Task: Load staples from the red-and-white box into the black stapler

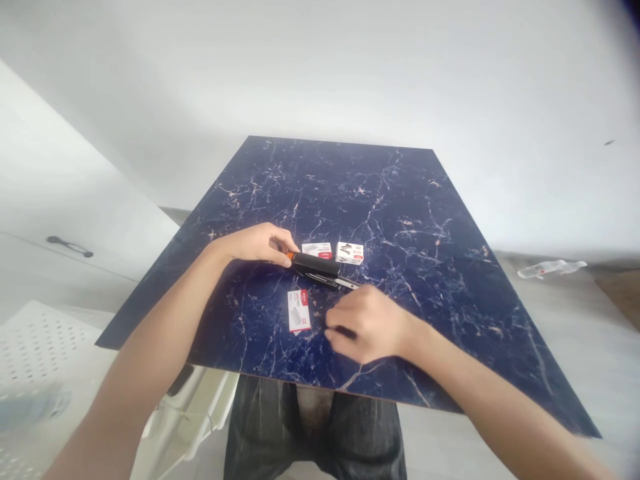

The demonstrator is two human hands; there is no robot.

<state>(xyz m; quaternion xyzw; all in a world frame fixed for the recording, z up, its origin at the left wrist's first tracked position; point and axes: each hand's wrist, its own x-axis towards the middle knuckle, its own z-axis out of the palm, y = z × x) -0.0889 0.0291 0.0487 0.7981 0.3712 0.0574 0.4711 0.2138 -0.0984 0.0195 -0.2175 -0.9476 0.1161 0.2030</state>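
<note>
A black stapler [320, 265] with an orange end lies on the dark blue marbled table [400, 193]. My left hand [260, 243] has its thumb and fingers closed on the orange end. From the stapler's other end a metal strip [349, 283] sticks out to the right. My right hand [367, 325] is beside that strip, its fingers curled in and overlapping the strip's tip. What those fingers hold, if anything, is hidden. Nearer me lies a white and red staple box [299, 311]. A similar flat box [317, 250] is just behind the stapler, partly covered by it.
A small white box [349, 253] with a black clip-like picture stands behind the stapler. To the left are a white perforated chair or stool [35, 340] and a cabinet handle [70, 247]. A clear plastic item [550, 269] lies on the floor at right.
</note>
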